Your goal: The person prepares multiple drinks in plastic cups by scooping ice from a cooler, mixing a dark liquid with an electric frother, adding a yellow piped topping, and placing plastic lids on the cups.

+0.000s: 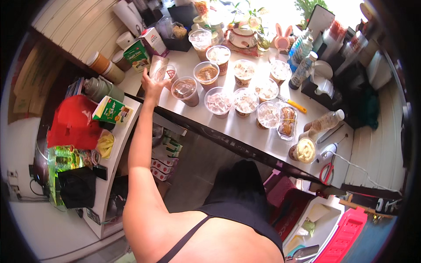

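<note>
My left hand (153, 86) reaches to the counter's left part, thumb and a finger spread at a clear plastic cup (170, 70) with red print; whether it grips the cup is unclear. A shiny packet (159, 64) lies just beyond. Beside the cup stand a dark iced drink (185, 89) and a brown iced drink (207, 75). Several more cups of ice spread rightward, among them a front cup (218, 101) and one (269, 115) beside a clear box of baked food (288, 121). My right hand is out of view.
At the counter's right are a yellow-handled knife (296, 106), a bottle (329, 121), a cup of cream (305, 150), a corded handheld device (327, 152) and red-handled scissors (326, 173). Cartons (154, 42) stand back left. A side shelf holds a red bag (75, 123) and green carton (113, 111).
</note>
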### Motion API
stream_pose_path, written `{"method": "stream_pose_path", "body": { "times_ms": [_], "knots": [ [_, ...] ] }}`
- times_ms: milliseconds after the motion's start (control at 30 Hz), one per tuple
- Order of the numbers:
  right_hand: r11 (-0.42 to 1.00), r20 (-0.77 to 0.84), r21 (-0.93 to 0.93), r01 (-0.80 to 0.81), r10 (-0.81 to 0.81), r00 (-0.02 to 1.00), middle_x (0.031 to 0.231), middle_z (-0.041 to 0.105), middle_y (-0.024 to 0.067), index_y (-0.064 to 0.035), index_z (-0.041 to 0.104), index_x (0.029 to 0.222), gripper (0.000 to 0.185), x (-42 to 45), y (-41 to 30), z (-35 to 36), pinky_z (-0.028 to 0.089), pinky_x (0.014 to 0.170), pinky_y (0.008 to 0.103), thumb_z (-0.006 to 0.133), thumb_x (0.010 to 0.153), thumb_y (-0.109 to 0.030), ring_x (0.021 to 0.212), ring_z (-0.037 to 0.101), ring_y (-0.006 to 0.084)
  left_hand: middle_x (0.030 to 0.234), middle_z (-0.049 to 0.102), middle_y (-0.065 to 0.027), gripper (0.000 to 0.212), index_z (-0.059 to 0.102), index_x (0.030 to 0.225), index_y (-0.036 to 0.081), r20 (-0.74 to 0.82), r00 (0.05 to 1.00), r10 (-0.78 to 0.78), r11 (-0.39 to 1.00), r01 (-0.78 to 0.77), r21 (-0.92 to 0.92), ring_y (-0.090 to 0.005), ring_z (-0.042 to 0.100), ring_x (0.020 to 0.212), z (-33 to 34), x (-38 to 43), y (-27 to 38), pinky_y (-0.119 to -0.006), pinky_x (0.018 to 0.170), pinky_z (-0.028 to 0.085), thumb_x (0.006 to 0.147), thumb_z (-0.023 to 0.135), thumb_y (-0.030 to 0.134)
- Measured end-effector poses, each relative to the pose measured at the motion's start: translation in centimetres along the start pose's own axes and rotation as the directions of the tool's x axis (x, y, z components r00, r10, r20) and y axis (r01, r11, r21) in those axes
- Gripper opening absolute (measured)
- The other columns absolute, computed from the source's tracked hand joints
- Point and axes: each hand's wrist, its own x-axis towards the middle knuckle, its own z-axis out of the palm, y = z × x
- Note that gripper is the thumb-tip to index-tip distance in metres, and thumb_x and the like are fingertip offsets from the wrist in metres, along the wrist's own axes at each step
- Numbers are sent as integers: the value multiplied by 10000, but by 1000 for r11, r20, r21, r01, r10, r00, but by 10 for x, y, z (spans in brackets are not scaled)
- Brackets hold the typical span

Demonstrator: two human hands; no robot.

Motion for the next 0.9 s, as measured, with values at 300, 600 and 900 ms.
{"method": "stream_pose_path", "body": {
  "times_ms": [300, 600, 900],
  "knots": [
    [955, 214, 295, -31, -34, 976, 1181, 449, 81, -99, 421, 1236, 605, 2, 21, -62, 408, 799, 324, 484, 798, -512, 953, 464, 165, 953, 622, -97, 479, 577, 1054, 19, 524, 804, 281, 959, -261, -115, -214, 591, 844, 58, 66, 2, -322, 756, 482, 649, 752, 207],
    [931, 45, -347, -115, 138, 989, 537, 500, 66, -45, 555, 838, 209, 65, 8, -44, 297, 294, 276, 503, 735, -219, 340, 408, 126, 978, 598, -116, 498, 508, 1131, 1, 141, 981, 130, 966, -157, 204, -220, 575, 802, -31, 104, -2, -329, 680, 499, 698, 710, 140],
    [549, 78, -836, 18, 87, 993, 941, 618, 194, -24, 617, 905, 228, 143, 75, 109, 486, 738, 414, 500, 786, -180, 909, 601, 317, 952, 600, -114, 396, 552, 1034, -15, 312, 950, -22, 975, -48, 215, -191, 549, 807, -117, -168, 109, -297, 689, 472, 701, 711, 130]
  ]
}}
